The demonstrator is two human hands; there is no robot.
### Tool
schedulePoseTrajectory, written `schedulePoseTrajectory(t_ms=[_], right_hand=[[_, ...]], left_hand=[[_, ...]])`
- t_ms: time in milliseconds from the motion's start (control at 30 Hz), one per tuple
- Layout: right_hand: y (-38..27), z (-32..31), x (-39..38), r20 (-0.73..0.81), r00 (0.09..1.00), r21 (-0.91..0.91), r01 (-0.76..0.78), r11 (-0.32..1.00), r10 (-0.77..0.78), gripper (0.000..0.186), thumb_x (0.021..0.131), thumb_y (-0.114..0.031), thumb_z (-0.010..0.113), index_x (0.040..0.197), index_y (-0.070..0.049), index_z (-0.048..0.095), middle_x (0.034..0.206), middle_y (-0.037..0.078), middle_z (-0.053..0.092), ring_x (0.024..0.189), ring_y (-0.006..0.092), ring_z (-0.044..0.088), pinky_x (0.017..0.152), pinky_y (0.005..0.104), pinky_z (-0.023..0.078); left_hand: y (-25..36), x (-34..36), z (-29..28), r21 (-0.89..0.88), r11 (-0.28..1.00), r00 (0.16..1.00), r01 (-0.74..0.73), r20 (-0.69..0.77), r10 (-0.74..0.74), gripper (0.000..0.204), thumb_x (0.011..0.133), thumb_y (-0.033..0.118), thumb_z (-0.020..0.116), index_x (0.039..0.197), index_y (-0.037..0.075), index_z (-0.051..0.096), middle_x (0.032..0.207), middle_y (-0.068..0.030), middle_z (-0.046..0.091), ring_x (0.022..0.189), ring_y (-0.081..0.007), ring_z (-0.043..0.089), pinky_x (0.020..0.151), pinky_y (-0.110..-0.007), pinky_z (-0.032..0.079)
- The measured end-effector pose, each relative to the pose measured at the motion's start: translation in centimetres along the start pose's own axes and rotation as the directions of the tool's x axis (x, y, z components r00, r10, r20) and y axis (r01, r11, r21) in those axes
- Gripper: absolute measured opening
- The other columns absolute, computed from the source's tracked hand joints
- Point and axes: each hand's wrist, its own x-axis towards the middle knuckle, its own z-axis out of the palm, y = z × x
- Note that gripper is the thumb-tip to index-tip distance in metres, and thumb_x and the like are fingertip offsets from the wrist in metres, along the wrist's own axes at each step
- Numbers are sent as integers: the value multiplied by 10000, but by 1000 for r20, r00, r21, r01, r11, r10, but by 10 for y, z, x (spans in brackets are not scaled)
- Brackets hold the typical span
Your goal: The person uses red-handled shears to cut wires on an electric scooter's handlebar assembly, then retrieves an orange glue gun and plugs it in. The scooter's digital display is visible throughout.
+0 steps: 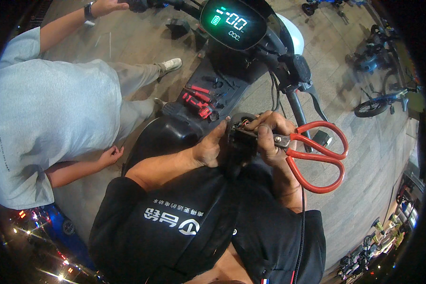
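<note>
- 1 black housing (236,147) is sitting between the person's hands, close in front of the chest; its top is opening toward the camera.
- Inside its mouth, a bunch of thin wires (245,124) is showing, some looking reddish; their ends are hiding in shadow and behind fingers.
- The left hand (210,150) is holding the housing from its left side, the thumb pointing up along the rim.
- The right hand (268,142) is gripping 1 pair of scissors (307,155) near the pivot, fingers bunching narrowly at the wires; the 2 red loop handles are spreading apart to the right, and the blades are mostly hiding.
- Beyond, a scooter footboard (236,90) is carrying a group of red and black hand tools (199,102), lying loose beside the black seat (173,130).
- A scooter display (234,26) is glowing with white digits and a green battery symbol.
- The person's black shirt (137,227) is bearing large white characters and a smaller line of print.
- At left, a bystander (57,109) is standing in a grey shirt with small dark lettering, 1 hand resting at the handlebar.
- At right, bicycles (378,105) are standing on the pavement (359,208).
</note>
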Motion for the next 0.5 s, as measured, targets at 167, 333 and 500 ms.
schedulePoseTrajectory(t_ms=[167, 333, 500], right_hand=[[2, 0, 0, -6, 999, -61, 40, 997, -41, 197, 858, -160, 603, 728, -35, 522, 726, 104, 649, 611, 203, 616, 580, 327, 492], [3, 2, 0, -27, 997, -44, 76, 996, -77, 196, 861, -152, 600, 725, -37, 518, 727, 101, 647, 599, 202, 610, 572, 324, 488], [3, 2, -1, -15, 998, -42, 60, 997, -61, 183, 852, -139, 598, 722, -36, 520, 722, 103, 647, 591, 195, 606, 569, 321, 487]], left_hand=[[1, -1, -1, -2, 1000, 1000, 11, 13, -10, 717, 883, 697, 373, 1324, 139, 467, 1084, -88, 617, 933, -220, 610, 758, -371, 516], [2, -1, 5, 39, 999, 998, 10, -58, -8, 718, 886, 699, 362, 1317, 136, 477, 1078, -88, 620, 937, -219, 609, 771, -371, 511], [0, -4, -4, -14, 998, 998, 56, -32, -57, 720, 887, 701, 352, 1320, 140, 477, 1087, -90, 621, 937, -227, 608, 779, -371, 506]])
